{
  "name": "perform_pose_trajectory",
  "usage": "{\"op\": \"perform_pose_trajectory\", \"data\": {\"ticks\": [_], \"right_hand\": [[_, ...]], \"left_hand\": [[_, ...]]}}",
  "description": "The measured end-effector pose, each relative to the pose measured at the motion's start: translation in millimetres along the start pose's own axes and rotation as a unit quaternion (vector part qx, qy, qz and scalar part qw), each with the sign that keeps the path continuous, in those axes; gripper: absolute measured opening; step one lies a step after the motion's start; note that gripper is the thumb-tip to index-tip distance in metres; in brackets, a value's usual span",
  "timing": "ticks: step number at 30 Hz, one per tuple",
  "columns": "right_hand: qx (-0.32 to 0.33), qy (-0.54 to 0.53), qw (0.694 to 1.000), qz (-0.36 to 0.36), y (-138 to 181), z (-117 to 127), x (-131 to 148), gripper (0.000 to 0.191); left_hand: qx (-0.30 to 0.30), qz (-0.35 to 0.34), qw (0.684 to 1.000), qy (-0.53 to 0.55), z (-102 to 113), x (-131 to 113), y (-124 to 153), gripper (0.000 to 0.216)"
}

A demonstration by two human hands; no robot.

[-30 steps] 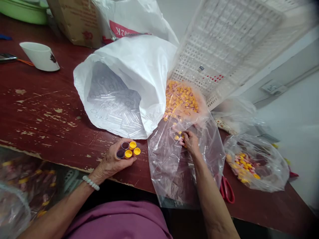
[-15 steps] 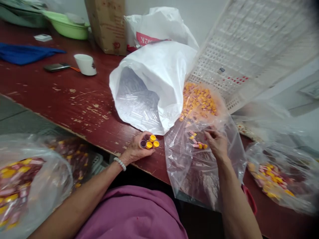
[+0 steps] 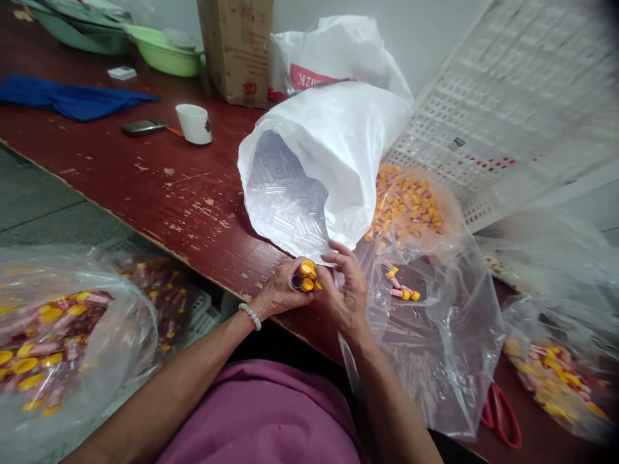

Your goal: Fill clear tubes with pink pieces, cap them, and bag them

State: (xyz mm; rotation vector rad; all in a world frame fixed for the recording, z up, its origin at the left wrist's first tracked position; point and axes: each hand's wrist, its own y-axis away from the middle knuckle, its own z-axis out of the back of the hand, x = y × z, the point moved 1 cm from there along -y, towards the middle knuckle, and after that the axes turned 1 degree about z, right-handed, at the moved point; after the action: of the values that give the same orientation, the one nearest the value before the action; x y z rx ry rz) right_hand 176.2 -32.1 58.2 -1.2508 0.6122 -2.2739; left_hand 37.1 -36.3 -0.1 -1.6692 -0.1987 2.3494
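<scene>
My left hand [image 3: 284, 289], with a pale bead bracelet on its wrist, is closed around a small upright bundle of tubes [image 3: 295, 281]. Several yellow caps [image 3: 307, 267] top the bundle, and one dark round tube mouth shows on its left side. My right hand [image 3: 345, 287] is at the bundle's right side, thumb against the yellow caps, its other fingers apart and stretched forward. Just beyond, clear tubes [image 3: 285, 209] lie inside an open white bag [image 3: 358, 151]. A few pink-and-yellow pieces [image 3: 405, 293] rest on clear plastic to the right.
Many orange-yellow pieces [image 3: 409, 203] fill a clear bag [image 3: 440, 361] beside a tilted white basket [image 3: 483, 122]. Red-handled scissors [image 3: 505, 419] lie at right. Filled bags stand at left [image 3: 140, 322] and right [image 3: 599, 361]. A white cup [image 3: 194, 124] stands on the red table [image 3: 120, 174].
My right hand has moved left from the loose pieces on the clear plastic to the bundle in my left hand. Fewer dark tube mouths show now. The view has shifted slightly left.
</scene>
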Motion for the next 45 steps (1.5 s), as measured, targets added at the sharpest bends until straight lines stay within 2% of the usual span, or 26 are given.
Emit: {"op": "perform_pose_trajectory", "data": {"ticks": [3,6,9,11,12,13,15,17,18,20,22,25,27,29,30,31,33,34,36,38,41,43,45], "right_hand": [[-0.015,0.046,0.999,0.026,-1,11,1,0.016],[0.047,0.130,0.988,0.069,2,4,8,0.018],[0.125,0.192,0.970,0.082,5,-7,14,0.020],[0.142,0.192,0.968,0.081,5,-3,12,0.022],[0.130,0.186,0.971,0.075,4,4,7,0.023],[0.099,0.180,0.976,0.065,3,15,-1,0.023],[-0.004,0.190,0.982,0.021,1,46,-27,0.023],[-0.100,0.245,0.963,-0.048,5,85,-65,0.025],[-0.097,0.283,0.950,-0.091,8,103,-85,0.026],[0.021,0.350,0.925,-0.149,19,132,-124,0.027],[0.063,0.351,0.920,-0.164,31,150,-152,0.028],[0.051,0.342,0.922,-0.172,42,158,-165,0.028],[-0.001,0.324,0.929,-0.179,39,151,-149,0.033],[-0.056,0.263,0.947,-0.176,31,136,-116,0.037],[-0.062,0.211,0.961,-0.166,26,125,-95,0.036],[-0.048,0.173,0.975,-0.134,20,112,-72,0.031],[0.052,0.122,0.990,-0.037,11,81,-27,0.018],[0.102,0.097,0.990,0.019,8,65,-9,0.015],[0.149,0.080,0.980,0.103,5,37,16,0.017],[0.173,0.096,0.968,0.153,4,17,25,0.020],[0.192,0.115,0.959,0.175,2,9,26,0.029],[0.161,0.109,0.966,0.168,1,13,26,0.037],[0.115,0.116,0.975,0.148,2,18,28,0.036]], "left_hand": [[-0.004,0.003,1.000,0.007,-1,2,0,0.039],[-0.003,-0.003,1.000,0.026,0,4,-1,0.036],[-0.008,-0.007,0.999,0.034,1,4,-2,0.028],[-0.009,-0.004,1.000,0.020,1,3,-2,0.030],[-0.010,-0.002,1.000,0.006,1,2,-2,0.032],[-0.013,0.001,1.000,-0.008,1,1,-2,0.034],[-0.028,0.004,0.999,-0.030,0,-1,-1,0.038],[-0.035,-0.002,0.999,-0.040,-2,-1,-1,0.039],[-0.036,-0.006,0.998,-0.041,-2,-1,-1,0.039],[-0.039,-0.008,0.998,-0.042,-3,0,-1,0.039],[-0.037,-0.003,0.999,-0.038,-3,1,-1,0.039],[-0.028,-0.003,0.999,-0.026,-4,4,-1,0.040],[-0.025,-0.006,0.999,-0.026,-4,5,-1,0.040],[-0.030,-0.005,0.999,-0.030,-4,5,0,0.041],[-0.031,-0.002,0.999,-0.032,-3,4,0,0.041],[-0.031,0.001,0.999,-0.031,-3,4,0,0.041],[-0.026,0.001,0.999,-0.020,-3,3,0,0.040],[-0.020,-0.002,1.000,-0.010,-2,3,0,0.040],[-0.007,-0.011,1.000,0.009,-2,4,-1,0.042],[-0.002,-0.020,1.000,0.013,-2,7,-2,0.039],[-0.014,-0.031,0.999,0.011,-2,8,-2,0.028],[-0.013,-0.028,0.999,0.023,-2,7,-2,0.028],[-0.001,-0.016,0.999,0.032,-1,5,-2,0.032]]}}
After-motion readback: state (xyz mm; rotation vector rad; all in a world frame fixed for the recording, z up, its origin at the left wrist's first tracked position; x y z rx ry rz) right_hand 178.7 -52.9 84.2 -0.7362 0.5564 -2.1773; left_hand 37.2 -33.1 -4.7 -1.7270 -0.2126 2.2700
